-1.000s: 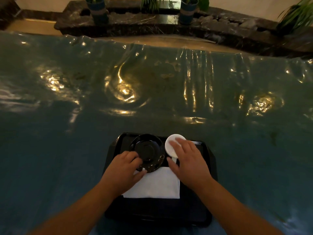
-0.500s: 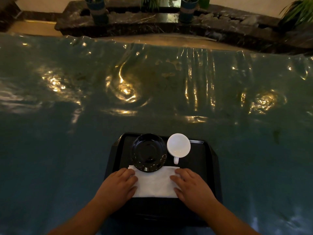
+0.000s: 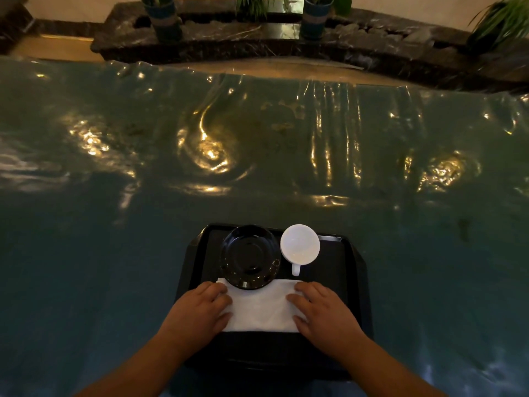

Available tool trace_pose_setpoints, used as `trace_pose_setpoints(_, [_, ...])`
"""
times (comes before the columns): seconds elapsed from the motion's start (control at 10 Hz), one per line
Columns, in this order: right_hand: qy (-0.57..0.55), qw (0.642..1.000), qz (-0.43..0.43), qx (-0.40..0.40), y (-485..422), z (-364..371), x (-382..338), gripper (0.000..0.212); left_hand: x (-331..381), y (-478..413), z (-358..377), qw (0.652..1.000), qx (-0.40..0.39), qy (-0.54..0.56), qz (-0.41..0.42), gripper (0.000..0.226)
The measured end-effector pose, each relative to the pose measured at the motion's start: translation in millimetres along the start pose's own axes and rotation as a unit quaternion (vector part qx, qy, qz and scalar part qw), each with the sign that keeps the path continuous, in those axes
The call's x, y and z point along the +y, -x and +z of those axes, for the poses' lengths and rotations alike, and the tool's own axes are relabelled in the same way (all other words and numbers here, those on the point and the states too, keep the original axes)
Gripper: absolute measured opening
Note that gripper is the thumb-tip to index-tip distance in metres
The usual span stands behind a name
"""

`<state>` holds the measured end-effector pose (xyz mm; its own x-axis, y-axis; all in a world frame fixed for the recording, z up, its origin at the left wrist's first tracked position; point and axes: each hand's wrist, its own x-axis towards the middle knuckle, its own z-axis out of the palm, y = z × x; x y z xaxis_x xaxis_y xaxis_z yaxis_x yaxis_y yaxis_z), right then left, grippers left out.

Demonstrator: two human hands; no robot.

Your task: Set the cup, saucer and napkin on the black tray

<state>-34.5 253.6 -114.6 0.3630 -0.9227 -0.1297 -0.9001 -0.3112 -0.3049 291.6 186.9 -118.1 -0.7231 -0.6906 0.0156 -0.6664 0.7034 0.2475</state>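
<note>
On the black tray: dark saucer at back left, white cup just beside it on the right, handle toward the camera. White napkin in front, far edge tucked under the saucer. Left hand and right hand flat on the napkin's 2 ends, fingers spread, gripping nothing.

In front of me a big table is covered with shiny wrinkled plastic that reflects warm light. Behind it I see a dark stone ledge with two blue pots and green plants
</note>
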Motion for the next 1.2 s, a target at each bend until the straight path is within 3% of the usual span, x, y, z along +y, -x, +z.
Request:
trace_pose_setpoints(0.7, [0.006,1.000,0.019,-0.016,-1,-2,-9,0.044,12,0,-12,0.998,-0.050,-0.002,-0.041,0.032])
trace_pose_setpoints(1.0, [-0.001,0.992,0.077,-0.097,-20,-21,-22,0.053,19,-23,-34,0.981,-0.152,-0.013,-0.122,0.047])
trace_pose_setpoints(1.2, [-0.022,0.989,0.141,-0.027,-34,-45,-32,0.058,17,-40,-56,0.976,-0.112,0.055,-0.180,0.038])
